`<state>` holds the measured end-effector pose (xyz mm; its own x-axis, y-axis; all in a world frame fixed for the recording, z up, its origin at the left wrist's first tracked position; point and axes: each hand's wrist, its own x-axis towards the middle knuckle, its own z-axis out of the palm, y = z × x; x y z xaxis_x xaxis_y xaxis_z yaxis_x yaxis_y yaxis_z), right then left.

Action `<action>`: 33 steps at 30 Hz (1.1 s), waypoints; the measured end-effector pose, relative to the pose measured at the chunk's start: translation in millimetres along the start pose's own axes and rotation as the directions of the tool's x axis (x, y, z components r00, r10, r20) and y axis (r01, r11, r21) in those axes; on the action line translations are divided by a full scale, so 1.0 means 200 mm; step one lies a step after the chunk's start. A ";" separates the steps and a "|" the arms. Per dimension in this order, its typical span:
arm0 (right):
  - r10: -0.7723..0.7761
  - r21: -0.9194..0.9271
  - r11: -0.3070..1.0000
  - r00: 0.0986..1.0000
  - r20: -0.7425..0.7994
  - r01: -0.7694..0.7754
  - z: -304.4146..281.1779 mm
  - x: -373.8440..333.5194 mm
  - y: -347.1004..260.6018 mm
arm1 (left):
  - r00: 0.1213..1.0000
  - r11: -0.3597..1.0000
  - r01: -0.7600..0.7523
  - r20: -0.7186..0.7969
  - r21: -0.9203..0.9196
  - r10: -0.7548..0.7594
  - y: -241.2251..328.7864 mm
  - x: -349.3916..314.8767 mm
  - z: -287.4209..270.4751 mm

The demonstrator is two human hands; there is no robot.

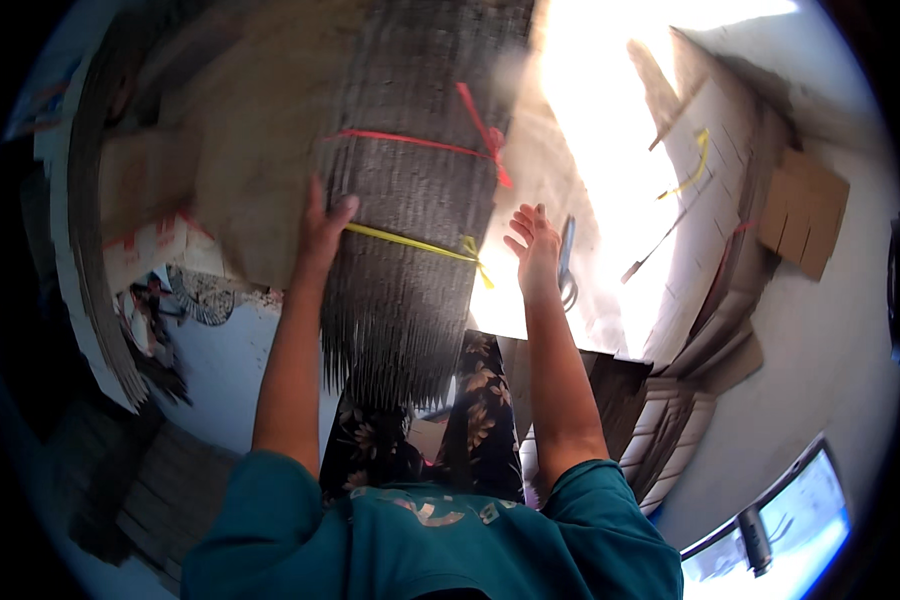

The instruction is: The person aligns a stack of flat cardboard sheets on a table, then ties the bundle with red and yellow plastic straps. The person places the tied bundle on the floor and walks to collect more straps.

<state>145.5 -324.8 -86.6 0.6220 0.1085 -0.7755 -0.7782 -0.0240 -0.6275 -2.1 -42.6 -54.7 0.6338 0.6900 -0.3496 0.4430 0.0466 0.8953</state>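
Observation:
A thick bundle of grey-brown slotted cardboard strips (400, 180) lies lengthwise before me, its comb-like near end reaching over the table edge above my lap. A red tie (415, 139) and a yellow tie (410, 240) run across it, both with loose ends on the right. My left hand (324, 225) rests against the bundle's left side, fingers stretched forward along it, thumb apart over the top edge. My right hand (536, 240) is open and holds nothing, fingers spread, just right of the bundle. Beside that hand lie dark-handled scissors (568, 262).
A brown sheet surface (530, 150) under the bundle is glaringly sunlit on the right. A loose yellow strap (698, 170) and a thin dark-tipped tool (632, 271) lie there. Cardboard stacks (710, 340) and a folded box (805, 215) stand right; more cardboard (250, 140) lies left.

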 end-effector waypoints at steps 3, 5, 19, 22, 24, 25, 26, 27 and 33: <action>0.094 -0.010 0.996 0.995 0.023 -0.094 0.15 0.17 0.09 | 0.989 0.995 0.090 0.125 -0.046 -0.083 0.18 0.03 0.08; 0.128 -0.038 0.991 0.992 0.016 -0.128 0.20 0.26 0.17 | 0.982 0.995 0.088 0.169 -0.040 -0.080 0.19 0.06 0.09; 0.213 0.001 0.977 0.970 0.114 -0.214 0.20 0.01 -0.05 | 0.945 0.751 -0.307 0.095 0.584 0.312 0.83 -0.26 -0.06; 0.213 -0.019 0.977 0.966 0.146 -0.212 0.21 -0.15 -0.03 | 0.908 0.682 -0.376 0.101 0.627 0.407 1.06 -0.48 -0.20; 0.246 -0.041 0.969 0.950 0.194 -0.242 0.26 -0.28 0.03 | 0.888 0.611 -0.368 0.069 0.701 0.455 1.16 -0.65 -0.34; 0.266 -0.058 0.964 0.938 0.221 -0.260 0.28 -0.38 0.07 | 0.876 0.563 -0.348 0.047 0.750 0.479 1.21 -0.75 -0.43; 0.276 -0.069 0.961 0.930 0.244 -0.268 0.30 -0.46 0.08 | 0.863 0.514 -0.327 0.029 0.793 0.504 1.25 -0.84 -0.49; 0.301 -0.084 0.954 0.915 0.267 -0.290 0.32 -0.54 0.12 | 0.868 0.511 -0.318 0.029 0.799 0.495 1.28 -0.93 -0.56; 0.423 -0.216 0.906 0.805 0.417 -0.364 0.46 -0.93 0.23 | 0.862 0.559 -0.166 -0.156 0.812 0.481 1.39 -1.51 -0.93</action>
<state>-13.7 -255.6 35.7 0.1354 0.4913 -0.8604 -0.9130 -0.2755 -0.3010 -188.3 -102.6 350.3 0.6611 0.7302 0.1726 0.6579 -0.6747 0.3346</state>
